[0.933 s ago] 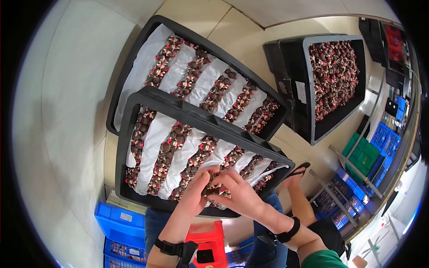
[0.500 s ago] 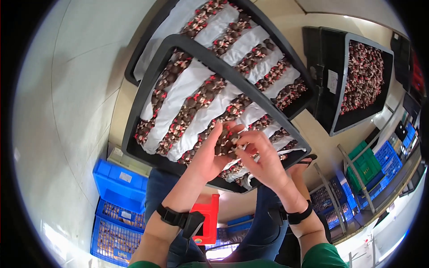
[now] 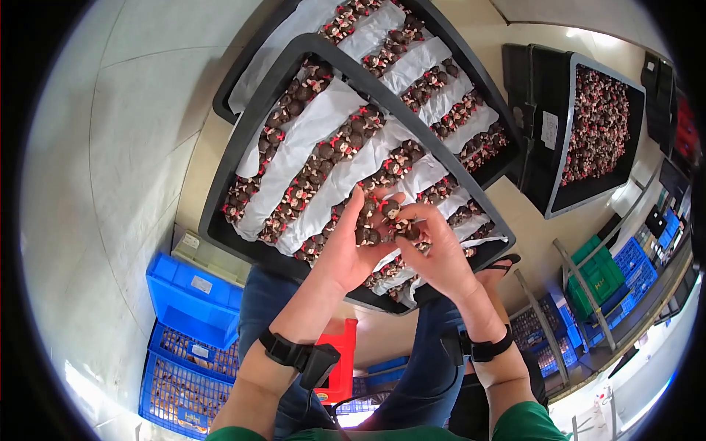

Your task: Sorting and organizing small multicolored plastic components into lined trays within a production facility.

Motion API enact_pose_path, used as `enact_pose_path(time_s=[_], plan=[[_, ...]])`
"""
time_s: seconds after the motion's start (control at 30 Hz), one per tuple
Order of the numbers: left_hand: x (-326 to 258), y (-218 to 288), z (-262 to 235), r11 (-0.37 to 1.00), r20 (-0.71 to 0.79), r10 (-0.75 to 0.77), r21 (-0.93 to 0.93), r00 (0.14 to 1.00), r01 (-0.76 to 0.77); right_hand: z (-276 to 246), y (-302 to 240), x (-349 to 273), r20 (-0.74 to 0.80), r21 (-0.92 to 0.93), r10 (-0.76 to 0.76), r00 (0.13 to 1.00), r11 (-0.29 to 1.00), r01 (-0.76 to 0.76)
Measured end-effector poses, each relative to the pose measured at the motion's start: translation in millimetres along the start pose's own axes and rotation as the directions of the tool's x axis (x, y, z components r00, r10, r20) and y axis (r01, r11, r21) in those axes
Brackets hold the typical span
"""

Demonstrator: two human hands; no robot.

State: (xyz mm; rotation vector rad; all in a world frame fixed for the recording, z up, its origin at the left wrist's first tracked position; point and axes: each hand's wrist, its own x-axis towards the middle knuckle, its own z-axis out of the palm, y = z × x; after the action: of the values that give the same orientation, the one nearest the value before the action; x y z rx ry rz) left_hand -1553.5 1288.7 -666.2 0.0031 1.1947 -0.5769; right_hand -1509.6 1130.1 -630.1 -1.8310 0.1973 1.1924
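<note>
My left hand (image 3: 347,256) is cupped around a few small doll figures (image 3: 368,222) with dark brown heads, red bows and pale faces and limbs. The fingers of my right hand (image 3: 443,259) are closed on another such doll figure (image 3: 409,231), right beside the ones in the left palm. Both hands hover over the near side of a black tray (image 3: 220,187), where rows of the same figures lie between strips of white sheeting (image 3: 290,158). Part of those rows is hidden behind my hands.
Under the near tray's far side lies a second black tray (image 3: 234,88) with similar rows. At right, a grey-rimmed black crate (image 3: 562,173) holds loose figures. Blue crates (image 3: 187,294) stack at left; a red stool-like object (image 3: 342,367) sits between my legs. Another person's foot (image 3: 500,270) shows at right.
The view has shifted a little. My right fingers now have a figure slightly to the right of the left hand's group, and a pale face has turned into view.
</note>
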Motion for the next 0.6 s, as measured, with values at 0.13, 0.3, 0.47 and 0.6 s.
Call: enact_pose_path(time_s=[0.13, 0.3, 0.47, 0.6], plan=[[-4, -5, -2, 0.999, 0.042, -0.037, -0.017, 0.998, 0.038, -2, 10, -7, 0.008, 0.296, 0.056, 0.998, 0.954, -0.056], [-6, -8, -3, 0.999, 0.056, -0.037, -0.023, 0.998, 0.038, -4, 5, -13, 0.017, 0.35, 0.093, 0.996, 0.932, -0.093], [-2, -12, 0, 0.999, 0.096, -0.041, -0.008, 0.995, 0.042, -8, 13, -18, 0.013, 0.523, 0.036, 0.999, 0.851, -0.037], [-2, -14, 6, 0.999, 0.096, -0.037, -0.032, 0.995, 0.041, -18, 24, -27, 0.025, 0.641, 0.105, 0.994, 0.762, -0.097]])
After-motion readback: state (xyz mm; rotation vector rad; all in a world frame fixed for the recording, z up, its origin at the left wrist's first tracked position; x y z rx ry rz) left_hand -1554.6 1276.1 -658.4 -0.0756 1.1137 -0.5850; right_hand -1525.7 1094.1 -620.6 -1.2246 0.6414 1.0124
